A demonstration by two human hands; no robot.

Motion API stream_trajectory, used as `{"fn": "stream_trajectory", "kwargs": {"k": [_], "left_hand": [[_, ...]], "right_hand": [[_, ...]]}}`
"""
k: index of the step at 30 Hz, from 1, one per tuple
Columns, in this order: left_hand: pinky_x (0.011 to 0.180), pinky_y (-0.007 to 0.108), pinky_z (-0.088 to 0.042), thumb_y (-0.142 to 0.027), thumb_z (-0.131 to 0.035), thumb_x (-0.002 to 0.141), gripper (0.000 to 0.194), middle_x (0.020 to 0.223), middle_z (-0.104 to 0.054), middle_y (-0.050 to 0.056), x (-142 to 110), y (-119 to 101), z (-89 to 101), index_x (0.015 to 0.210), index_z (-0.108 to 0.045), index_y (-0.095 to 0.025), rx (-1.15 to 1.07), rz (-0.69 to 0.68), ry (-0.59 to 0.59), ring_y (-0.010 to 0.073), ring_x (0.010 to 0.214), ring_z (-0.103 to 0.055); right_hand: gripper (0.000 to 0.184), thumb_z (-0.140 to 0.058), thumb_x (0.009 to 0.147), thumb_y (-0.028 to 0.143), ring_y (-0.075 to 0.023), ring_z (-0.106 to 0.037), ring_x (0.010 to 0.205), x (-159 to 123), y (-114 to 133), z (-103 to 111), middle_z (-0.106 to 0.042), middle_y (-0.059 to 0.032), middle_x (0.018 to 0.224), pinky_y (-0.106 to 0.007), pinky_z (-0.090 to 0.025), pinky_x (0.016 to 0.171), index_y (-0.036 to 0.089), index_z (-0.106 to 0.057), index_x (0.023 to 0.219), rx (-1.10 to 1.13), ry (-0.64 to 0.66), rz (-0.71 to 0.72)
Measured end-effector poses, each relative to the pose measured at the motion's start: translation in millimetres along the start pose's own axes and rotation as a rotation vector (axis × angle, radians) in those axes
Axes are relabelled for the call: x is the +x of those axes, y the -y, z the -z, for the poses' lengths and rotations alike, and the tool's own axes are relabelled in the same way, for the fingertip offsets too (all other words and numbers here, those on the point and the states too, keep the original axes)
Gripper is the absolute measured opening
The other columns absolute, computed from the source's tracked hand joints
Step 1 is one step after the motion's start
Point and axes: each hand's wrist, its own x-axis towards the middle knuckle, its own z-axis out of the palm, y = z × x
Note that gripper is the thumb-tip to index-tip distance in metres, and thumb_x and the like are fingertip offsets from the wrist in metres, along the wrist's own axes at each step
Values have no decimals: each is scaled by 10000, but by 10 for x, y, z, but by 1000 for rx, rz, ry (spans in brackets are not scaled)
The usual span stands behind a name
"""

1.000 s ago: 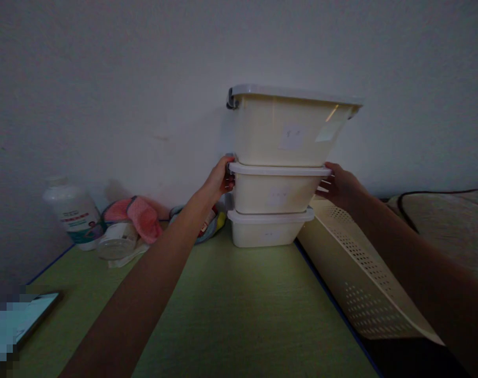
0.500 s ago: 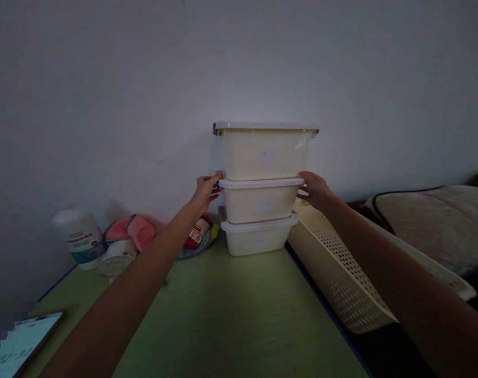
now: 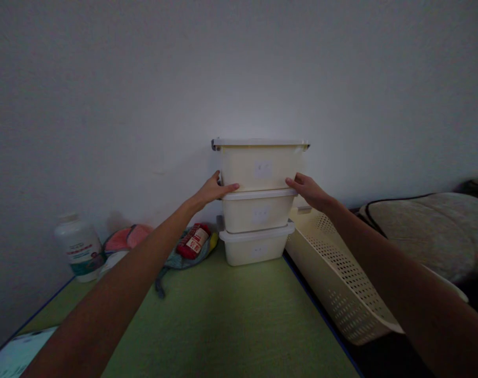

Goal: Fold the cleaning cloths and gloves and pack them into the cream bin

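Observation:
Three cream lidded plastic boxes are stacked against the white wall at the back of a green mat (image 3: 231, 315). The top box (image 3: 260, 165) is the largest, the middle box (image 3: 258, 212) sits under it, and the bottom box (image 3: 252, 247) rests on the mat. My left hand (image 3: 213, 190) grips the left lower edge of the top box, fingers curled under it. At the right lower edge of that same box, my right hand (image 3: 308, 190) holds on in the same way.
A perforated cream basket (image 3: 337, 278) leans at the mat's right edge, with bedding (image 3: 420, 226) beyond it. Left of the stack lie a red packet (image 3: 194, 241), a grey cloth, a pink item (image 3: 126, 236) and a white bottle (image 3: 79, 247). A paper or screen shows at bottom left.
Both hands have moved up from the middle box's lid to the bottom edge of the top box. The view has pulled back and the stack looks smaller and level.

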Motion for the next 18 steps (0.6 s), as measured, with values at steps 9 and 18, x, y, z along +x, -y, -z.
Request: {"fn": "stream_trajectory", "kwargs": {"k": [9, 18], "left_hand": [[807, 356, -502, -387, -725, 616, 651, 1196, -593, 178, -12, -89, -98, 1155, -509, -93, 77, 19, -50, 277, 1028, -596], [907, 396, -463, -428, -724, 583, 636, 1163, -602, 151, -47, -297, -35, 1101, -553, -101, 45, -162, -101, 279, 1074, -568]], "right_hand": [[192, -725, 648, 262, -208, -636, 854, 81, -93, -29, -707, -94, 928, -393, -501, 821, 138, -656, 778, -140, 17, 114], [344, -700, 658, 404, -231, -634, 912, -63, 121, 30, -697, -117, 984, -412, -490, 836, 125, -667, 857, -150, -37, 271]]}}
